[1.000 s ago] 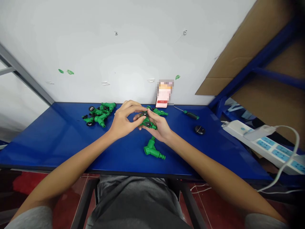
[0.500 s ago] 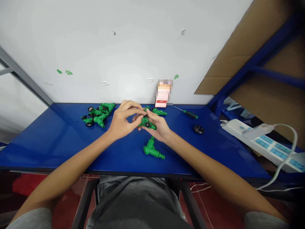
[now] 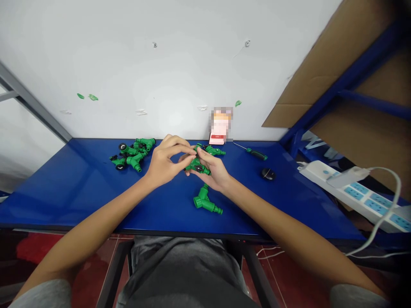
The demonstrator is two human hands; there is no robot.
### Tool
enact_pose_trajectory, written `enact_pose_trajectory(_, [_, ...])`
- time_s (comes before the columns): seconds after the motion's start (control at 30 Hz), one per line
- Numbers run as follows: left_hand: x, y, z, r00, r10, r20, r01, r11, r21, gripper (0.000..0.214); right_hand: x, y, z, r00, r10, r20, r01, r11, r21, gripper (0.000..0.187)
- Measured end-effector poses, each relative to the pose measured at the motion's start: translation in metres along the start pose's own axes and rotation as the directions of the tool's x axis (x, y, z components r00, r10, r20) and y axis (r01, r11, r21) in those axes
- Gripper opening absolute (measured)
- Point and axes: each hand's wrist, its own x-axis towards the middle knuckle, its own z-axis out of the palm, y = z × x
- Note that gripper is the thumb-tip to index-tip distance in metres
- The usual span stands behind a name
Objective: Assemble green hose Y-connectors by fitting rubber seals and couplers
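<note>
Barely shifted since the earlier frame: left grip (image 3: 165, 161) and right grip (image 3: 214, 169) clenched on a green plastic pipe fitting (image 3: 198, 167), liable to drop onto the blue counter (image 3: 64, 192) if either grip loosens.

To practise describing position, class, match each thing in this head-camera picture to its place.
Things:
1. green-handled screwdriver
2. loose Y-shaped green fitting
3. heap of green fittings
4. green fitting with black parts

Places:
A. held between left hand and right hand
B. on the blue table, nearer the person than the hands
C. on the table, left of the hands
D. on the table by the wall, right of the hands

Pairs: 1-D, 2-B, 3-C, 4-A
</note>
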Motion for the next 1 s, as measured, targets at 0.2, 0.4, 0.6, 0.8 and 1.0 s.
enact_pose_trajectory(0.2, [0.0008,0.0006,-0.0027,0.996,-0.021,0.083,0.02,1.0,0.02,0.02,0.0005,0.0001,0.0004,1.0,0.011,-0.009,-0.011,1.0,-0.016,0.028])
enact_pose_trajectory(0.4, [-0.0003,0.0002,-0.0009,0.998,-0.056,0.026,0.056,0.998,0.012,0.003,0.0005,-0.0014,0.002,0.999,0.009,-0.039,-0.009,1.0,-0.006,0.029])
enact_pose_trajectory(0.6, [-0.0005,-0.001,-0.0011,0.997,0.006,0.073,-0.009,0.999,0.037,0.014,0.0016,0.002,-0.0015,1.0,-0.008,-0.022,0.009,1.0,0.01,0.029])
enact_pose_trajectory(0.8, [-0.0001,0.0017,-0.0007,0.998,-0.035,0.045,0.033,0.999,0.041,0.012,0.0006,-0.0004,0.0013,1.0,0.0,-0.021,-0.001,1.0,-0.023,0.032])
enact_pose_trajectory(1.0, [-0.0008,0.0011,-0.001,0.998,0.009,0.065,-0.012,0.999,0.044,0.014,0.0011,0.0005,0.001,1.0,-0.014,-0.008,0.014,1.0,-0.009,0.027])
